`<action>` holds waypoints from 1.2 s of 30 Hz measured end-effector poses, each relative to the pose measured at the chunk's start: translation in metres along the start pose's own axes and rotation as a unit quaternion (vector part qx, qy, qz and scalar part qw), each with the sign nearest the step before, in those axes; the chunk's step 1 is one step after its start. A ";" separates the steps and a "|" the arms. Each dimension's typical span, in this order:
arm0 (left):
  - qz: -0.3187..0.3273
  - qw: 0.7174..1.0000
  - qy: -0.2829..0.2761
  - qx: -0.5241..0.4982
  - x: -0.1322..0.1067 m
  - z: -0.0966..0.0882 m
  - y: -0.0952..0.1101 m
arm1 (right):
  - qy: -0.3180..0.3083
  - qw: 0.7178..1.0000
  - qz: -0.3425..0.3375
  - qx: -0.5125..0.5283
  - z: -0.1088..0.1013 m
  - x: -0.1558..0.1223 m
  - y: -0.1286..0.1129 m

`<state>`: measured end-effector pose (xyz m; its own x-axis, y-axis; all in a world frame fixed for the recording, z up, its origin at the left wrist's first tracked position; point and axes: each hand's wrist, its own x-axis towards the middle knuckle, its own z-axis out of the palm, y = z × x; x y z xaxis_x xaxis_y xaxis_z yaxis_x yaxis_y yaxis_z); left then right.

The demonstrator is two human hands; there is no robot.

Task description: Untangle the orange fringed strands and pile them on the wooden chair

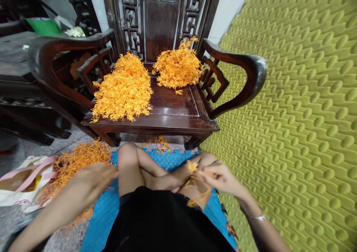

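Observation:
My right hand (219, 175) is closed in a pinch over my right knee. From it hang thin orange plastic-looking strands (192, 167) with a small frilly end, blurred by motion. My left hand (93, 177) is smeared by movement, beside my left knee and over the edge of a loose heap of orange strands (86, 153) on the floor. Whether its fingers hold anything is unclear. On the wooden chair seat ahead lie two mounds of frilly orange pieces, a larger left mound (124, 90) and a smaller right mound (178, 66).
The dark carved chair (175, 121) stands in front of my crossed legs. A blue foam mat (107, 207) lies under me. Yellow textured matting (292, 114) covers the right. A white bag with pink handles (16, 200) sits at left, below a dark table (13, 54) holding a green container (43, 26).

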<state>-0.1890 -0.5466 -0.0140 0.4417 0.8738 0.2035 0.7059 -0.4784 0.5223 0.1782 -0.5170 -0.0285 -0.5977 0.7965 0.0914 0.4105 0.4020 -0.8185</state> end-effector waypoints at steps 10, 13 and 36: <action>-0.124 0.945 0.222 0.206 0.141 -0.029 -0.067 | 0.195 0.978 0.046 -0.052 0.009 0.028 0.002; -0.106 0.938 0.248 0.217 0.191 -0.030 -0.096 | 0.208 0.976 0.054 -0.015 0.016 0.035 -0.001; 0.213 0.971 -0.075 0.074 0.114 0.045 0.054 | 0.070 0.997 -0.036 -0.020 0.020 0.047 -0.009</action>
<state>-0.0759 -0.4769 -0.0003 0.7791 0.5766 0.2460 0.5082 -0.8107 0.2907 0.1325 -0.4927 -0.0284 -0.5264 0.8186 0.2299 0.3986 0.4764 -0.7837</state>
